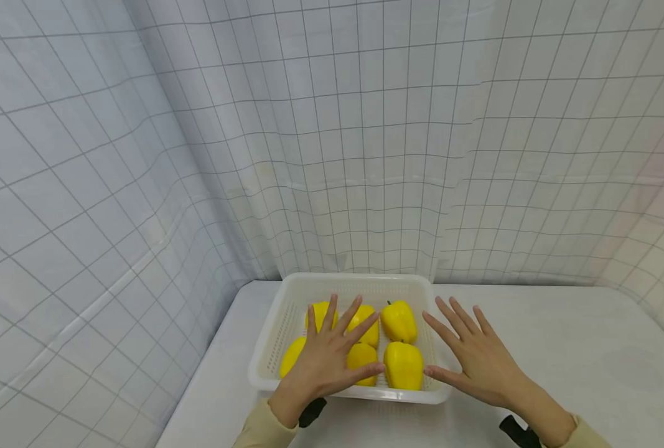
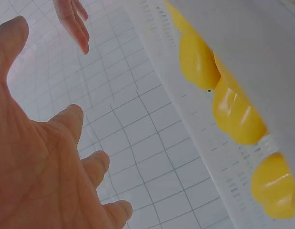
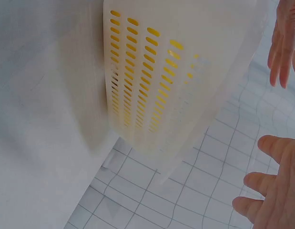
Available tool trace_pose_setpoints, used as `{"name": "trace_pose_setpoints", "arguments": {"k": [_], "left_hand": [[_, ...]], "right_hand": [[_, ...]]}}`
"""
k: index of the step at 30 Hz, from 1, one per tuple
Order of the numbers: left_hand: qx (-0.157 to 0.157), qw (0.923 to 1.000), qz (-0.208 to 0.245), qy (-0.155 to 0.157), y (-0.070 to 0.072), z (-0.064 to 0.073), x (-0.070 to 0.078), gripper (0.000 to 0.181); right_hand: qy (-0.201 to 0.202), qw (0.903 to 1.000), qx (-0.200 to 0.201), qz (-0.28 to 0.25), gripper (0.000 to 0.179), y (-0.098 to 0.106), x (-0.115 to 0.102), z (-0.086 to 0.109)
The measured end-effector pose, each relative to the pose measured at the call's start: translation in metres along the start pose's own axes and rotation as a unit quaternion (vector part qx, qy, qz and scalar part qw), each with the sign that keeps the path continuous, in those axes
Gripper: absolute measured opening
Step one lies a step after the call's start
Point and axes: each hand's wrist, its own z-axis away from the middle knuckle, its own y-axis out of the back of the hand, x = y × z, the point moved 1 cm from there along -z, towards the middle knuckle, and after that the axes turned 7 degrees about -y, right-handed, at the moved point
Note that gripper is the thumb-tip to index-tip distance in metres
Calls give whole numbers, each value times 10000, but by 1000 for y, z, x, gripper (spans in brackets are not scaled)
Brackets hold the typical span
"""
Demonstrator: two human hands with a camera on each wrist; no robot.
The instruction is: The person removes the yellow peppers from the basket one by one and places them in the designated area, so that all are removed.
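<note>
Several yellow bell peppers (image 1: 403,365) lie in a white perforated plastic basket (image 1: 360,278), set in two rough rows. My left hand (image 1: 332,358), fingers spread and straight, hovers over the basket and hides parts of some peppers. Just beyond the basket's right rim, my right hand (image 1: 480,358) is raised with its fingers spread too. Neither hand holds anything. In the left wrist view the left palm (image 2: 42,171) faces the camera, with peppers (image 2: 238,112) inside the basket at the right. Yellow shows through the slots of the basket wall (image 3: 199,28) in the right wrist view.
The basket stands on a white table (image 1: 561,336), close to its back edge. Behind and to the left hang white curtains (image 1: 365,137) with a dark grid, and more curtain closes off the right. Black wrist straps (image 1: 312,412) sit below both hands.
</note>
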Motion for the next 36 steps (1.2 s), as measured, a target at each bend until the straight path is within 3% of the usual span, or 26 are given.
{"name": "trace_pose_setpoints", "arguments": {"k": [6,12,18,22,27,36], "left_hand": [[-130,9998,2,171,5,5,-1,77],[-110,9979,452,455,15,21,-9,74],[347,9893,955,1047,19,45,-30,53],[787,9760,1245,1602,19,63,-49,48],[1000,9551,1465,2373,5,80,-73,56],[1190,9131,1984,3356,-27,87,-91,53]], "right_hand": [[88,9999,56,-95,81,-1,0,-1],[-18,9990,-117,-436,75,-2,0,-5],[-401,9927,-431,-1052,71,0,0,-11],[-518,9887,-474,-1323,67,1,-1,-16],[-488,9862,-540,-1488,62,0,-4,-22],[-520,9805,-911,-1660,61,10,-4,-34]]}}
